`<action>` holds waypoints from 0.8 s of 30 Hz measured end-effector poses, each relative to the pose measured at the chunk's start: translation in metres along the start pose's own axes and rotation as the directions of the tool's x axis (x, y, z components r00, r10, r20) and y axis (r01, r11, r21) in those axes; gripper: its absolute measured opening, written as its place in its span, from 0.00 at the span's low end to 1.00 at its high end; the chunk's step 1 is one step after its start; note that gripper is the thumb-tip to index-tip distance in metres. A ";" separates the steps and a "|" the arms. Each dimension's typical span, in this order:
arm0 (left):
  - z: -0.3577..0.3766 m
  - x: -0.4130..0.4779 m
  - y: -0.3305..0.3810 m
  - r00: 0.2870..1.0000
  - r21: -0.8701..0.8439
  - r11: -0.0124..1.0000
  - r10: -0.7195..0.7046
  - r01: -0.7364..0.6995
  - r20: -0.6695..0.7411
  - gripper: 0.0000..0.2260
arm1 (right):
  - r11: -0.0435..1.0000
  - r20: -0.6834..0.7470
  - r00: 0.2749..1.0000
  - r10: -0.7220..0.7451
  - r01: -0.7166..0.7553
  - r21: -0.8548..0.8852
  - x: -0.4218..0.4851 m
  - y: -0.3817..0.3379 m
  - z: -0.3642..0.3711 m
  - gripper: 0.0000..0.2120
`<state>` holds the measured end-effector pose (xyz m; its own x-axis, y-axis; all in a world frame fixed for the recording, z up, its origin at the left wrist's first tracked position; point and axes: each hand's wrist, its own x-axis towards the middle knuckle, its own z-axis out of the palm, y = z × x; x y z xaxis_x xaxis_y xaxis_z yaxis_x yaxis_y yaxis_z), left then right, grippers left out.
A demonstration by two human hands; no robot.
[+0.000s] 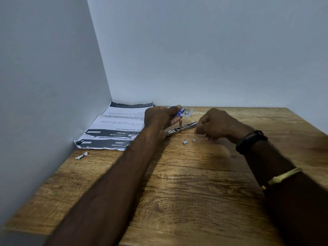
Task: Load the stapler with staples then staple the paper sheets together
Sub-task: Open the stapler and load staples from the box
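Currently your left hand [159, 119] pinches the staple box [180, 113] over the stapler [181, 129] for loading; right hand [214, 125], 3 o'clock: grip indeterminate.

Silver stapler [182, 128] lying open, loose staple pieces [185, 142] just beside it, printed paper sheets [113, 125] at left

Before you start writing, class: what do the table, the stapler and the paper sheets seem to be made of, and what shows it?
Table: wood or a wood-look laminate, matt; brown grain lines and knots, but the picture cannot settle which.
Stapler: bare metal, polished; silvery and glinting.
Sheets: thin printed paper, matt; torn, curled edges.
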<state>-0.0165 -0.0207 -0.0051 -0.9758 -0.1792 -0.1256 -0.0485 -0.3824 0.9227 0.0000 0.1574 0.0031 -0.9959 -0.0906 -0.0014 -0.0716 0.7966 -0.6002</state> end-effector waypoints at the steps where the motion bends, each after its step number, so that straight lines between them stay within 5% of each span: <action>1: 0.000 0.000 0.000 1.000 0.004 1.000 0.002 -0.002 0.002 0.21 | 0.998 -0.100 0.993 -0.057 0.059 0.011 0.000 0.001 -0.002 0.04; 4: 0.000 -0.002 0.000 1.000 0.022 1.000 0.006 -0.006 0.019 0.19 | 0.961 -0.304 0.923 -0.237 0.268 0.067 -0.003 -0.004 -0.006 0.09; 8: 0.000 -0.002 0.000 1.000 0.039 0.999 0.012 -0.013 0.018 0.16 | 0.909 -0.276 0.875 -0.398 0.417 0.010 -0.007 -0.010 -0.003 0.14; 13: 0.000 -0.001 0.000 1.000 0.048 0.999 -0.005 0.005 0.006 0.15 | 0.891 -0.350 0.825 -0.443 0.449 -0.069 -0.009 -0.009 -0.005 0.11; 24: 0.000 -0.002 -0.001 1.000 0.065 0.998 -0.006 0.008 -0.024 0.16 | 0.839 -0.281 0.792 -0.542 0.493 -0.231 -0.011 -0.009 -0.005 0.09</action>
<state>-0.0149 -0.0200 -0.0053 -0.9701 -0.1984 -0.1398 -0.0696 -0.3244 0.9434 0.0110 0.1537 0.0125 -0.7656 -0.3358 0.5488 -0.5634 0.7617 -0.3199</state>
